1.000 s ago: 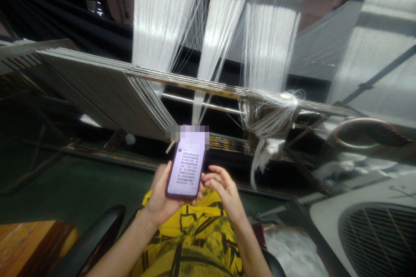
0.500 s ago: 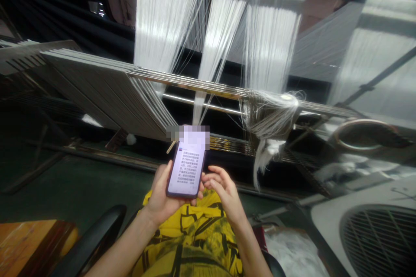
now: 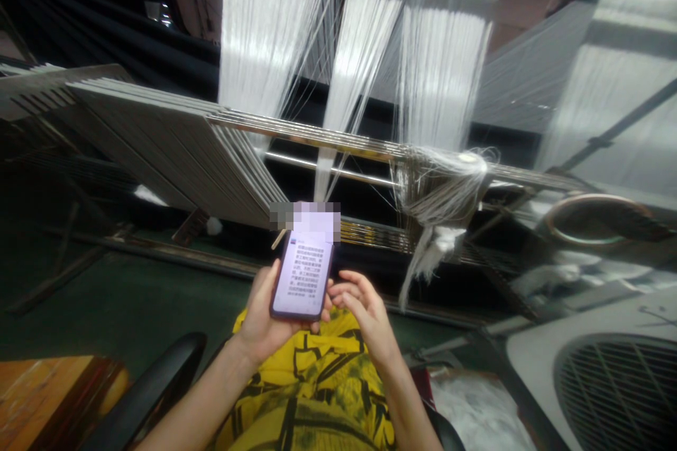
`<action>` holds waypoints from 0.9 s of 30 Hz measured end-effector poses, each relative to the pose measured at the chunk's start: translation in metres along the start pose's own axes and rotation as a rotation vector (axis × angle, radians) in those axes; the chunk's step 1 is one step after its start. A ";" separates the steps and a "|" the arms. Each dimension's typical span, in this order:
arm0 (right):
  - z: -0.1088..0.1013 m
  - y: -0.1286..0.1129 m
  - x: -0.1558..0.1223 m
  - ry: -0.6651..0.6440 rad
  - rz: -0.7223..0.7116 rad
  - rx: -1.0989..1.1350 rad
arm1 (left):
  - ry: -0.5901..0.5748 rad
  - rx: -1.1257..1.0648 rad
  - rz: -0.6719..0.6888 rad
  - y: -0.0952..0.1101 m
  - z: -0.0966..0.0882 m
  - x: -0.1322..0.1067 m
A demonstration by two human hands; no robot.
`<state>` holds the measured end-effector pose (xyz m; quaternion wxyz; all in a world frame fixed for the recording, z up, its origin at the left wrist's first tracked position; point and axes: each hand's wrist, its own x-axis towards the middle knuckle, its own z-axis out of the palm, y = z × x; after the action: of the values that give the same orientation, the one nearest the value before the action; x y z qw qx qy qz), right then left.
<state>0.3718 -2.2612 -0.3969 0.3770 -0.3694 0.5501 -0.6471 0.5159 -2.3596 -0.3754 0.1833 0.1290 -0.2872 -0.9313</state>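
Note:
A smartphone [image 3: 302, 278] with a lit screen of text is held upright over my lap; a blurred-out patch covers its top. My left hand [image 3: 263, 317] is closed around the phone from below and the left, fingertips showing at its right edge. Just right of the phone, my right hand [image 3: 367, 306] has its fingers loosely curved and apart, with nothing in them. Its fingertips are close to my left fingertips; whether they touch I cannot tell. Beneath both hands lies yellow and black patterned clothing [image 3: 312, 380].
White threads [image 3: 269, 35] hang in wide bands ahead, above metal rails [image 3: 312, 134]. A thread bundle [image 3: 438, 225] is tied on the right. Flat grey panels [image 3: 169, 148] stand left. A fan-like grille [image 3: 618, 387] is at lower right, a black armrest [image 3: 153, 387] and wooden surface [image 3: 42, 394] lower left.
The loose tail of the tied thread bundle has swung slightly to the left. The text on the phone screen looks about the same, and both hands have hardly moved.

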 end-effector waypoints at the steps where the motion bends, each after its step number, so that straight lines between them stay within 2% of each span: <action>1: 0.000 0.000 0.000 0.001 -0.002 0.000 | -0.002 0.000 0.001 0.000 0.000 0.000; 27: -0.002 0.002 -0.003 0.017 -0.010 -0.008 | -0.008 0.002 0.000 -0.002 -0.001 0.000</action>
<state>0.3717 -2.2578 -0.3994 0.3674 -0.3682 0.5541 -0.6499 0.5155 -2.3591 -0.3774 0.1822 0.1253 -0.2887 -0.9315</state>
